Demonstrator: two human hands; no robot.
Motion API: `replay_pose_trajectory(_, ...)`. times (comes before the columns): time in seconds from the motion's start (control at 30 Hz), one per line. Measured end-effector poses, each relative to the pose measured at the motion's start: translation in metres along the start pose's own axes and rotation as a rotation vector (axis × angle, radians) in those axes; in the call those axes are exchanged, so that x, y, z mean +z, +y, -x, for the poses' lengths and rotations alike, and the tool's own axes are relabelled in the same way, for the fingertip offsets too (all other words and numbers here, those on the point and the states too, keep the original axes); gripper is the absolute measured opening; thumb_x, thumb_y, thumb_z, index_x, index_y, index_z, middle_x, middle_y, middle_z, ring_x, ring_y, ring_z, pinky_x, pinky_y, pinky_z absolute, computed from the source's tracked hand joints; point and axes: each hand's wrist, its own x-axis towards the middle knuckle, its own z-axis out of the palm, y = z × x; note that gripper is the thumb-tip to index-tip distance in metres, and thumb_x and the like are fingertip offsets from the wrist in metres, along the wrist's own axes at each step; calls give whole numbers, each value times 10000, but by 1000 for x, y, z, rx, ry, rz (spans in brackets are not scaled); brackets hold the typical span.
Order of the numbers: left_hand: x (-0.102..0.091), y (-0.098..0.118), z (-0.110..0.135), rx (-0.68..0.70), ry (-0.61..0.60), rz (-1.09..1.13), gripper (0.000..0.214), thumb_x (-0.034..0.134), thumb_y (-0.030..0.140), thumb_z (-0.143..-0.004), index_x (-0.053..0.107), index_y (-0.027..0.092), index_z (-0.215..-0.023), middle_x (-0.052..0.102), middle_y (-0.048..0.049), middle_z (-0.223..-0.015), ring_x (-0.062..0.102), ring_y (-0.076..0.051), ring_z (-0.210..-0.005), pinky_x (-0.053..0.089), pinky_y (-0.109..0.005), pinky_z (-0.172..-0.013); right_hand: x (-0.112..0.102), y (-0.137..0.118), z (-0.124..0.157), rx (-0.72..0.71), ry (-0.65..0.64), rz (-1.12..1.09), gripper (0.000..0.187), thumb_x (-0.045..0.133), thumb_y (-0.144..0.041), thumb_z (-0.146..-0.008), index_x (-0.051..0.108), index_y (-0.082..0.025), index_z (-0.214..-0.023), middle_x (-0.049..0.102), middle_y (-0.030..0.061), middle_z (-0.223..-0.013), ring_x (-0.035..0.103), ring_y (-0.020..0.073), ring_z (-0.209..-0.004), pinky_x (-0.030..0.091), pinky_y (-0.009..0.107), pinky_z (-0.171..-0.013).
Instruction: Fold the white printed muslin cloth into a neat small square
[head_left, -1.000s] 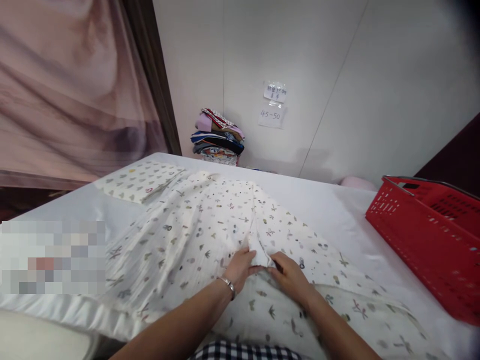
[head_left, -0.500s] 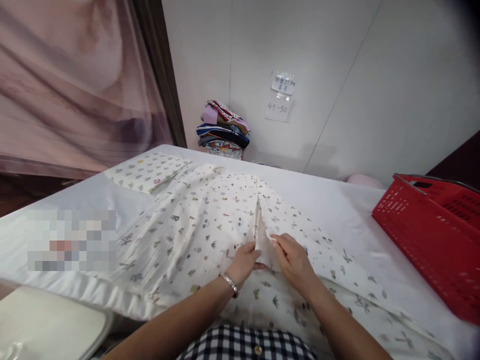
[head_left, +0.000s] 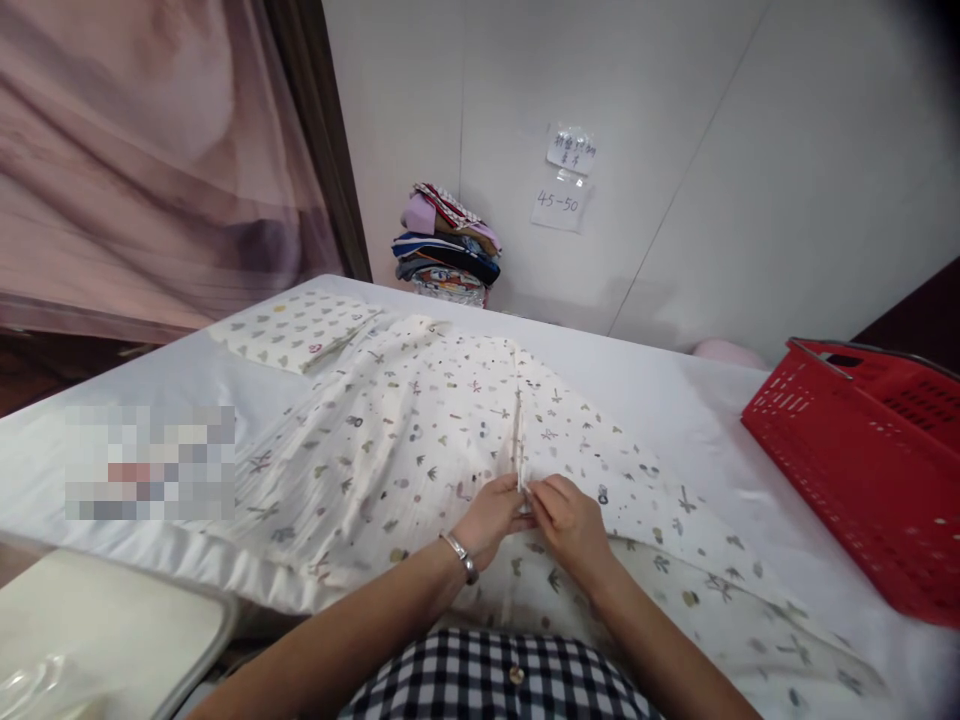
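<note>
A white patterned cloth [head_left: 405, 440] lies spread over the white table [head_left: 652, 390], with a raised crease running away from me along its middle. My left hand [head_left: 491, 512], a silver bracelet on its wrist, pinches the near end of that crease from the left. My right hand [head_left: 566, 515] pinches the same fold from the right, fingertips touching the left hand's. Both hands are closed on the cloth close to the table's near edge.
A red plastic basket [head_left: 855, 460] stands on the right of the table. A folded patterned piece [head_left: 296, 328] lies at the far left. A stack of folded clothes [head_left: 446, 245] sits against the back wall under paper labels [head_left: 564, 180]. A curtain hangs at left.
The pinched fold has been drawn tighter and lower, my hands closing together on it. The view has tilted slightly so the table sits lower in the frame.
</note>
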Motion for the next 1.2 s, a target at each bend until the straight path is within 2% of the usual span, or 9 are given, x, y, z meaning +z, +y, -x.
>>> replay_pose_trajectory(0.1, 0, 3, 2, -25, -3, 32, 265, 623, 155, -628, 646, 133, -891, 677, -89, -924, 627, -183, -825, 493, -318, -784, 3, 0, 3, -12, -52, 12, 301, 347, -262, -941, 634, -191, -996, 603, 76, -815, 552, 177, -795, 445, 283, -692)
replay_pose_trajectory(0.23, 1, 4, 5, -27, -33, 46, 260, 609, 139, -631, 641, 123, -889, 681, -86, -914, 622, -174, -817, 487, -303, -778, 4, -4, 4, 5, -38, 11, 301, 341, -239, -937, 628, -183, -1010, 602, 84, -844, 546, 188, -825, 452, 294, -710)
replay_pose_trajectory(0.47, 0, 8, 8, -52, -46, 85, 256, 550, 86, -617, 634, 119, -857, 674, -67, -794, 608, -155, -747, 462, -268, -708, 1, -11, 5, -17, -104, -7, 270, 371, -205, -910, 593, -174, -1061, 582, 86, -896, 523, 199, -849, 450, 310, -728)
replay_pose_trajectory(0.6, -2, 12, 9, -67, -86, 166, 284, 557, 67, -600, 614, 131, -871, 643, -27, -743, 562, -111, -640, 421, -224, -621, -2, -12, 6, -27, -137, -25, 250, 446, -229, -869, 569, -178, -1080, 568, 92, -940, 513, 213, -874, 456, 329, -731)
replay_pose_trajectory(0.7, -4, 13, 8, -76, -108, 209, 309, 563, 89, -619, 581, 156, -920, 620, -1, -745, 541, -99, -635, 399, -215, -619, -3, -11, 6, -35, -141, -18, 266, 459, -234, -862, 556, -170, -1101, 565, 101, -959, 513, 224, -887, 466, 347, -738)
replay_pose_trajectory(0.83, -3, 14, 7, -93, -73, 186, 424, 567, 118, -622, 527, 180, -1040, 617, 11, -766, 543, -111, -667, 393, -237, -673, -3, -5, 7, -76, -103, -6, 313, 428, -215, -881, 519, -178, -1179, 569, 104, -976, 528, 217, -875, 481, 351, -727)
replay_pose_trajectory(0.97, 2, 19, 8, -85, -89, 167, 580, 557, 130, -640, 466, 182, -1211, 639, -17, -863, 567, -129, -769, 394, -261, -770, -4, 4, 8, -135, -6, -15, 330, 400, -172, -894, 507, -192, -1205, 590, 93, -961, 549, 204, -862, 490, 340, -721)
replay_pose_trajectory(1.07, 8, 24, 8, -113, -60, 147, 711, 578, 151, -676, 337, 187, -1344, 643, -28, -908, 578, -130, -793, 391, -281, -831, -8, 11, 8, -172, 62, -31, 368, 393, -125, -885, 490, -206, -1231, 601, 82, -962, 559, 197, -859, 492, 337, -726)
replay_pose_trajectory(1.2, 20, 32, 7, -101, -98, 130, 835, 601, 162, -700, 189, 173, -1426, 652, -47, -954, 590, -138, -859, 382, -301, -894, -11, 16, 8, -146, 136, -31, 405, 418, -124, -872, 465, -201, -1266, 597, 96, -999, 562, 211, -902, 496, 357, -747)
